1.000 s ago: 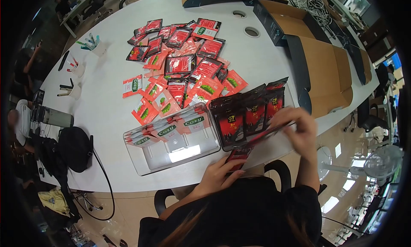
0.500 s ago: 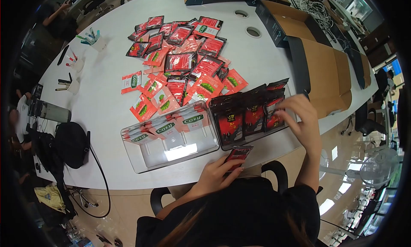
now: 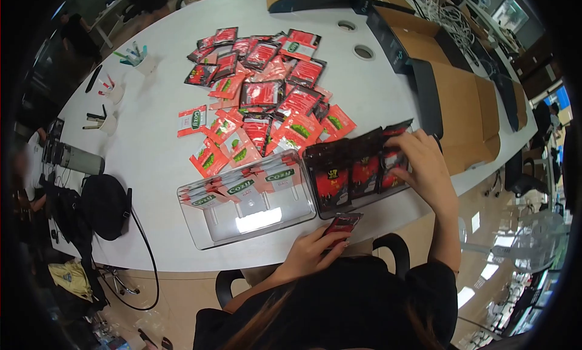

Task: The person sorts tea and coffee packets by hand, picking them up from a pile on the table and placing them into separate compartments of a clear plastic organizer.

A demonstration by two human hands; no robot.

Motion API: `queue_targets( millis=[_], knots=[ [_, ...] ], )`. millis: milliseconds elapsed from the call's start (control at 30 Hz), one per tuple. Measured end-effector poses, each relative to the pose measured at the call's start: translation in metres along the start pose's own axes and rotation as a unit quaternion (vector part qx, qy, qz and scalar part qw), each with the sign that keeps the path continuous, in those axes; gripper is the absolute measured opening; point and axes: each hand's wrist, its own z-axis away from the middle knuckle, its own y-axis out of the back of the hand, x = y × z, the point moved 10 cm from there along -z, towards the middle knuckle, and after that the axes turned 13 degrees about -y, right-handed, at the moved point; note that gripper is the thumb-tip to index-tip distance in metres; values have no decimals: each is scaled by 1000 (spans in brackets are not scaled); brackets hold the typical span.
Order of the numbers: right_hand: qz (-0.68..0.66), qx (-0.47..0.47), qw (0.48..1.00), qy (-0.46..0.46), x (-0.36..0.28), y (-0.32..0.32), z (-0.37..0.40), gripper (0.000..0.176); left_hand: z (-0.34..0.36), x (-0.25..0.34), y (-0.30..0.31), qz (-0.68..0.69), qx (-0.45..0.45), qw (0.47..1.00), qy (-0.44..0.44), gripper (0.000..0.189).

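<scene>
The left hand point(image 3: 306, 253) pinches a small black-and-red foil sachet point(image 3: 343, 221) in its fingers at the near edge of the white counter point(image 3: 151, 168), just in front of a clear plastic tray point(image 3: 376, 198). The right hand point(image 3: 424, 165) has its fingers clenched on the row of matching sachets point(image 3: 354, 174) standing upright in that tray.

Periphery of white table point(image 3: 151, 162): open cardboard boxes point(image 3: 467, 101), right; black bag point(image 3: 104, 206), steel flask point(image 3: 76, 159), pen cups point(image 3: 142, 62), left; cable grommets point(image 3: 364, 52), far side.

Head-worn view, steeply down, close.
</scene>
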Motion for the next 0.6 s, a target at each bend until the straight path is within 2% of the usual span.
queue_targets(
  millis=[200, 300, 400, 467, 500, 600],
  knots=[
    [-6, -97, 995, 6, 6, 20, 0, 34, -3, 8, 6, -21, 15, 999, -39, 23],
    [-92, -25, 995, 36, 8, 49, 10, 27, -1, 3, 2, 17, 4, 1000, -17, 26],
    [-280, 0, 956, -90, 28, 41, 29, 25, 2, 0, 1, 35, -6, 999, 3, 30],
    [-394, -39, 912, -107, 24, 13, 44, 26, 2, 2, 1, 36, -1, 999, -10, 33],
    [-375, -93, 917, -97, 20, -8, 54, 30, -1, 11, 6, 26, 30, 997, -59, 35],
    [-359, -214, 902, -105, -9, -54, 75, 36, 2, 16, 17, -13, 103, 990, -95, 31]
  ],
)
